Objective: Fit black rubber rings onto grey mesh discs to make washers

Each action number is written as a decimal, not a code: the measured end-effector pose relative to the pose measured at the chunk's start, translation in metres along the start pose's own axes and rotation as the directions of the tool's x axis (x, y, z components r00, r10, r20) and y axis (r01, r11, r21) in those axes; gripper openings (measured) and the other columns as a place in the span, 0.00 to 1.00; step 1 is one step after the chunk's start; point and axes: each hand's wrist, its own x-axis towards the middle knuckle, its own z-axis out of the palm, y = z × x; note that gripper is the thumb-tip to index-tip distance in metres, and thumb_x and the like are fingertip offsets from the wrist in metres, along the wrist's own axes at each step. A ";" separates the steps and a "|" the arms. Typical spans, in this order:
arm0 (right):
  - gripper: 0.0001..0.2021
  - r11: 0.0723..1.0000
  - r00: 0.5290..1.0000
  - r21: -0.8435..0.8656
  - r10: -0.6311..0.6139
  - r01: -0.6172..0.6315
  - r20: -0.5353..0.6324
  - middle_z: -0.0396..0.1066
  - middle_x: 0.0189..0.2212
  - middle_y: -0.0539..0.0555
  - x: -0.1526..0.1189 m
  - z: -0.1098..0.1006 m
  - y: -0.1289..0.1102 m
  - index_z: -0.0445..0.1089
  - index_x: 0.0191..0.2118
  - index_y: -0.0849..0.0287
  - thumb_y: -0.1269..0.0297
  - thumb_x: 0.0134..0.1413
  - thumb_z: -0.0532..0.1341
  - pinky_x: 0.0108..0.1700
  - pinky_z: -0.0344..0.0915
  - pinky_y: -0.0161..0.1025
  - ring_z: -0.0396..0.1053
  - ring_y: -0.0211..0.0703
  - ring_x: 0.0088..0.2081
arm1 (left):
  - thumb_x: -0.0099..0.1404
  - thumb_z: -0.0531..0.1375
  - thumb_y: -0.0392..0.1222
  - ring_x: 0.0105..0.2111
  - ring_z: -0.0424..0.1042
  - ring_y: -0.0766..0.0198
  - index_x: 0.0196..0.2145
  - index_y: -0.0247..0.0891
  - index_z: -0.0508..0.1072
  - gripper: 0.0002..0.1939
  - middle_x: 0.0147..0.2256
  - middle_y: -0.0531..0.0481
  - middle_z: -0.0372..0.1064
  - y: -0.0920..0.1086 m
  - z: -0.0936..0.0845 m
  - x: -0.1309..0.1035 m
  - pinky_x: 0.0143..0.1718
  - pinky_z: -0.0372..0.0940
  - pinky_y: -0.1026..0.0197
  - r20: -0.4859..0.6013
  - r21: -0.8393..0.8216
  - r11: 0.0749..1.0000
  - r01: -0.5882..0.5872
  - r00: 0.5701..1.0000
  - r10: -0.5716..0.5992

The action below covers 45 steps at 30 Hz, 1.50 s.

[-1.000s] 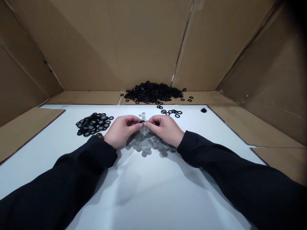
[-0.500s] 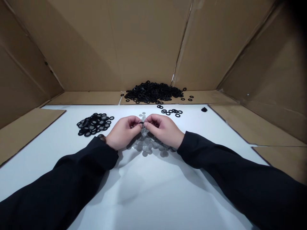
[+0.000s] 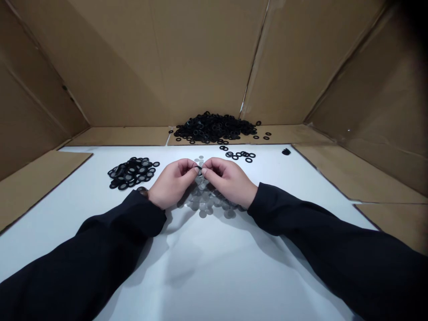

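Observation:
Between the fingertips of my left hand (image 3: 174, 183) and my right hand (image 3: 230, 182) is a small black ring (image 3: 199, 170), pinched from both sides. Its inside is mostly hidden by the thumbs. Beneath and around my hands lie thin grey discs (image 3: 205, 200) in a loose spread on the white table (image 3: 207, 267). To the left of my left hand sits a pile of black rings with grey discs in them (image 3: 132, 171).
A large heap of black rings (image 3: 214, 128) lies on cardboard at the back. Several loose rings (image 3: 245, 154) are in front of it. A small black lump (image 3: 286, 152) rests at the right. Cardboard walls (image 3: 203, 62) stand around the table.
The ring between my fingertips has tilted, so that more of its face shows. My hands have risen very slightly.

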 end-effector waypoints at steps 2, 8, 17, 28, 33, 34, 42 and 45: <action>0.08 1.000 1.000 0.022 0.001 -0.001 -0.002 0.64 0.25 0.47 0.000 0.000 0.000 0.67 0.32 0.59 0.61 0.59 0.57 0.32 0.59 0.35 0.60 0.35 0.28 | 0.64 0.59 0.45 0.23 0.57 0.71 0.32 0.36 0.67 0.10 0.24 0.56 0.60 0.002 0.001 -0.001 0.23 0.54 0.67 0.018 -0.018 1.000 0.006 1.000 -0.006; 0.09 0.999 1.000 0.051 -0.012 0.012 -0.002 0.64 0.27 0.47 -0.002 0.000 0.000 0.66 0.33 0.59 0.60 0.59 0.57 0.33 0.59 0.35 0.60 0.36 0.29 | 0.63 0.59 0.44 0.21 0.56 0.71 0.31 0.37 0.66 0.08 0.22 0.57 0.60 0.008 0.000 -0.003 0.22 0.54 0.67 0.030 0.050 0.999 0.006 1.000 -0.007; 0.10 0.995 1.000 0.098 0.024 -0.025 0.016 0.68 0.30 0.50 -0.001 0.001 0.005 0.68 0.36 0.59 0.58 0.59 0.57 0.36 0.62 0.37 0.63 0.38 0.32 | 0.62 0.59 0.45 0.22 0.59 0.69 0.28 0.37 0.68 0.10 0.23 0.56 0.61 0.007 0.000 -0.003 0.23 0.56 0.65 0.050 0.121 0.992 -0.026 0.999 0.020; 0.11 0.997 0.998 -0.068 0.038 -0.035 0.050 0.61 0.24 0.47 -0.001 0.002 -0.004 0.63 0.32 0.57 0.59 0.63 0.51 0.31 0.58 0.37 0.58 0.38 0.27 | 0.63 0.58 0.45 0.23 0.58 0.70 0.30 0.37 0.67 0.09 0.25 0.56 0.61 0.008 -0.001 -0.002 0.25 0.57 0.66 -0.032 0.142 0.988 -0.055 0.998 0.061; 0.11 0.995 0.998 0.088 0.045 -0.049 0.046 0.63 0.28 0.48 -0.002 0.004 0.002 0.65 0.36 0.57 0.56 0.63 0.52 0.34 0.60 0.36 0.60 0.38 0.30 | 0.63 0.59 0.47 0.24 0.58 0.70 0.32 0.36 0.67 0.11 0.25 0.56 0.61 0.007 0.001 -0.002 0.26 0.57 0.66 -0.057 0.049 0.998 -0.035 0.998 0.037; 0.11 0.993 0.998 0.104 0.045 -0.049 0.044 0.64 0.28 0.48 -0.002 0.004 0.003 0.66 0.37 0.57 0.56 0.63 0.53 0.34 0.60 0.36 0.60 0.38 0.30 | 0.63 0.59 0.47 0.25 0.59 0.70 0.32 0.36 0.67 0.11 0.26 0.56 0.61 0.007 0.001 -0.002 0.27 0.57 0.66 -0.063 0.028 0.999 -0.032 0.997 0.034; 0.11 0.997 0.995 0.056 0.048 -0.053 0.089 0.64 0.27 0.48 -0.002 0.000 0.004 0.67 0.34 0.58 0.57 0.60 0.56 0.32 0.59 0.35 0.60 0.37 0.29 | 0.60 0.60 0.43 0.23 0.59 0.70 0.29 0.36 0.68 0.08 0.24 0.55 0.62 0.006 -0.001 -0.003 0.23 0.56 0.66 0.068 0.088 0.996 0.022 0.997 -0.028; 0.10 1.000 0.993 -0.017 0.023 -0.021 0.114 0.64 0.26 0.48 -0.002 -0.002 0.002 0.67 0.34 0.58 0.58 0.61 0.55 0.32 0.58 0.36 0.60 0.37 0.29 | 0.60 0.60 0.44 0.22 0.60 0.69 0.30 0.36 0.68 0.08 0.24 0.55 0.63 0.007 -0.002 -0.004 0.23 0.57 0.66 0.052 0.094 0.996 -0.005 0.999 0.000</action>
